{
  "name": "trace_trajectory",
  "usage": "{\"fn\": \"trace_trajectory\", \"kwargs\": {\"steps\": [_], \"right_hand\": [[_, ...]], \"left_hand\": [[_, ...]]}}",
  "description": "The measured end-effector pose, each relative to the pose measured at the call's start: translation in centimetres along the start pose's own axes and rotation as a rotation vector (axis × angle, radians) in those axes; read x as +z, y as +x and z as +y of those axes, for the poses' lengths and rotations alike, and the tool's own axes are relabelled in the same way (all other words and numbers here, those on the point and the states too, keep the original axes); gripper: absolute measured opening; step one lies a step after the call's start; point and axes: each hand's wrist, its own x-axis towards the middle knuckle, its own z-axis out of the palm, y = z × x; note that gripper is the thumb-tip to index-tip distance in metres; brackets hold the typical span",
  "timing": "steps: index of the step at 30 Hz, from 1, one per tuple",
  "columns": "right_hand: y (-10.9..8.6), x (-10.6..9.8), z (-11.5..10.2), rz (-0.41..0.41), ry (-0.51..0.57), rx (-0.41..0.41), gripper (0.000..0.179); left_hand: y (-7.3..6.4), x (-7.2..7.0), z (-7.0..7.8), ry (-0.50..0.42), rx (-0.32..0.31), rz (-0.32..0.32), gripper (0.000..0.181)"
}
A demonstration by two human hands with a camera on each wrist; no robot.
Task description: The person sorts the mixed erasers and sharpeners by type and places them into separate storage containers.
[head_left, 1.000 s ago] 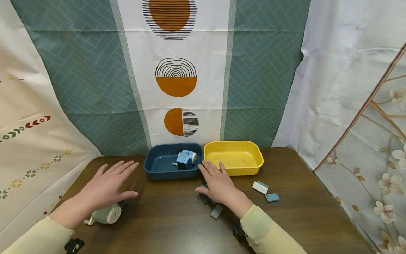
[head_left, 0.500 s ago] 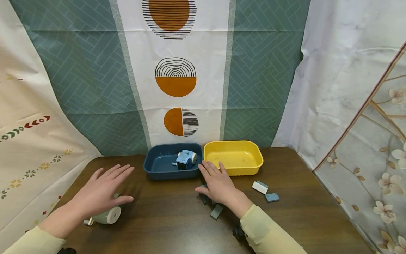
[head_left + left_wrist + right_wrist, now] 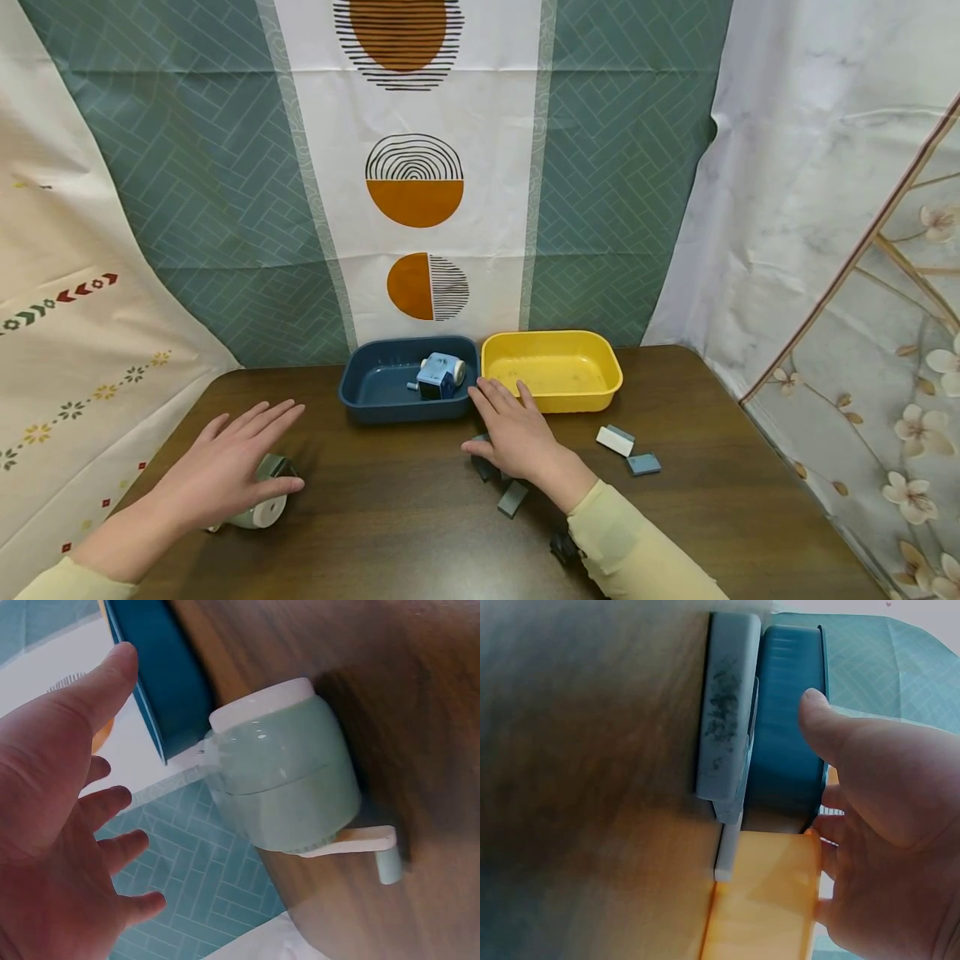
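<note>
My left hand [image 3: 225, 467], fingers straight and thumb spread, hovers over a green crank-handled pencil sharpener [image 3: 261, 514], partly hiding it. In the left wrist view the sharpener [image 3: 285, 776] lies on the table with its white crank showing, apart from the hand [image 3: 67, 795]. My right hand [image 3: 517, 437] is held, fingers extended, above several grey-blue erasers [image 3: 513, 499], some hidden beneath it. One smudged eraser [image 3: 727, 709] shows in the right wrist view, the hand [image 3: 892, 825] apart from it. Neither hand holds anything.
A dark blue tray [image 3: 375, 414] at the back holds a light blue crank sharpener [image 3: 441, 375]. A yellow tray [image 3: 570, 403] stands to its right. Further right lie a white eraser [image 3: 615, 442] and a blue one [image 3: 644, 464]. Patterned cloths [image 3: 622, 208] hang behind the table [image 3: 405, 533].
My left hand has moved down, left and nearer to me, over the green sharpener. The right hand stays where it was, and the objects have not moved.
</note>
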Motion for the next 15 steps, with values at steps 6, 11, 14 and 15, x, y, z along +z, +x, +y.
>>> {"fn": "trace_trajectory", "kwargs": {"steps": [6, 11, 14, 15], "right_hand": [[0.0, -0.3, -0.1, -0.012, -0.006, 0.005, 0.088], [0.0, -0.4, -0.1, -0.013, -0.008, 0.01, 0.087], [0.0, -0.3, -0.1, -0.016, -0.003, 0.011, 0.087], [0.0, -0.3, -0.1, -0.021, -0.005, 0.011, 0.088]], "left_hand": [[-0.8, 0.5, -0.5, 0.008, -0.009, -0.001, 0.103], [-1.4, 0.9, -0.9, 0.017, -0.013, -0.002, 0.105], [-1.8, 1.2, -1.0, 0.012, -0.02, -0.003, 0.106], [-1.9, 1.3, -1.0, 0.01, -0.023, -0.004, 0.106]]}}
